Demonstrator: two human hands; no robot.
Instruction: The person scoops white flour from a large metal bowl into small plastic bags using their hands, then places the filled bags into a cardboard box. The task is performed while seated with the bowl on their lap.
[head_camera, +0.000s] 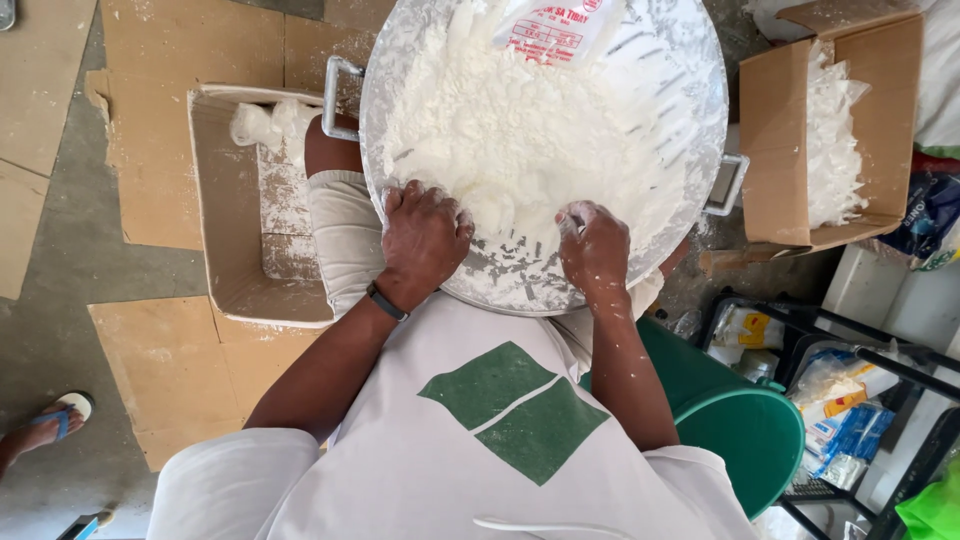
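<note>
White shirt (480, 440) with a green diamond fills the near field, both forearms reaching forward from it. Left hand (425, 235), palm down and fingers loosely spread, presses into the near edge of the white mass (520, 130); a dark band (386, 301) circles its wrist. Right hand (595, 250), dusted white, rests just beside it with fingers curled together into the same mass. Both hands work inside a round metal basin (680, 60), its floor scraped and smeared ahead of the fingers, a handle (335, 100) beyond the left hand and another (728, 185) out from the right. An open box (230, 220) lies outside the left hand; a second box (790, 140) holding white pieces lies outside the right. Behind the right forearm stands a green bucket (740, 420).
</note>
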